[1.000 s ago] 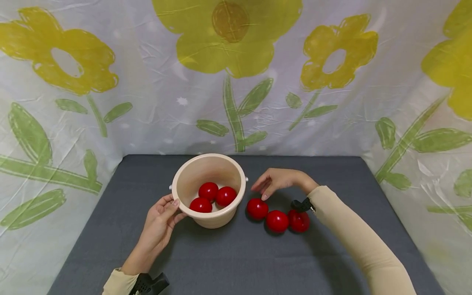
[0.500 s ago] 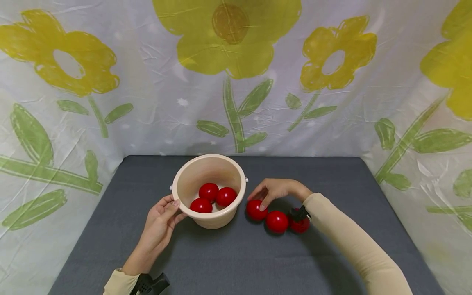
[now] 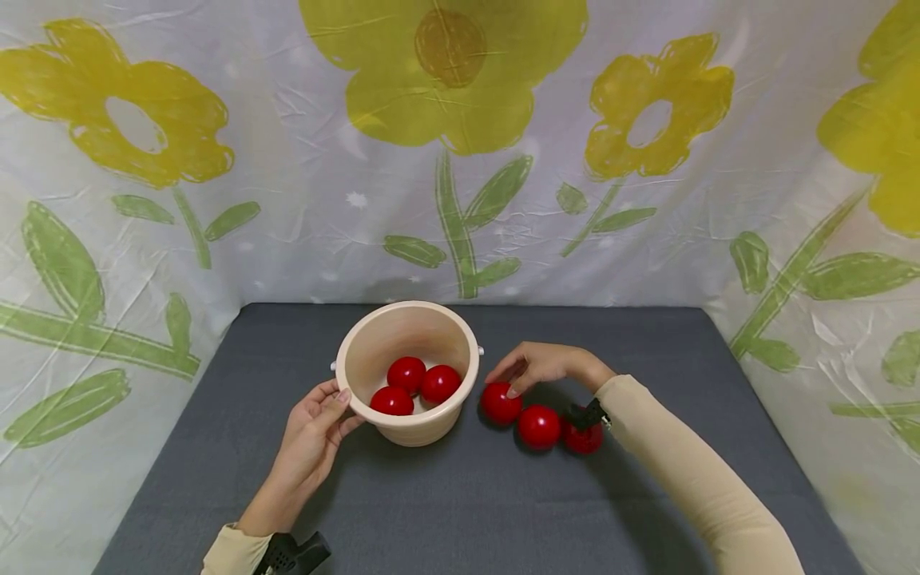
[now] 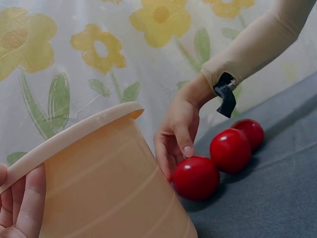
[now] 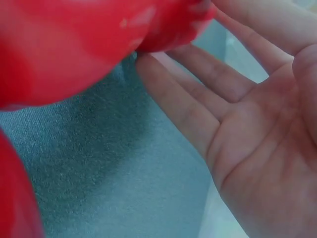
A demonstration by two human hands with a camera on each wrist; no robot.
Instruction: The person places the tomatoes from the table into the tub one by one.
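Observation:
My left hand (image 3: 316, 431) grips the near-left rim of a cream plastic bucket (image 3: 424, 427), thumb over the rim and fingers below it. The bucket tilts towards me, and inside lie three glossy red apples (image 3: 440, 384). To its right, my right hand (image 3: 548, 365) holds the leftmost of three red apples outside it, apple (image 4: 195, 178), with thumb on top and fingers along its far side. A middle apple (image 3: 539, 426) and a third apple (image 3: 584, 438) sit right beside it on the cloth. The right wrist strap partly hides the third one.
Dark grey cloth (image 3: 460, 511) covers the table. Behind and along both sides hangs a pale curtain (image 3: 302, 224) printed with yellow flowers. A black camera is strapped to each wrist, including the left wrist camera (image 3: 291, 553).
My right hand has come down onto the leftmost apple, then risen slightly. That apple and the middle one have shifted a little away from me. My left hand and the bucket stay put.

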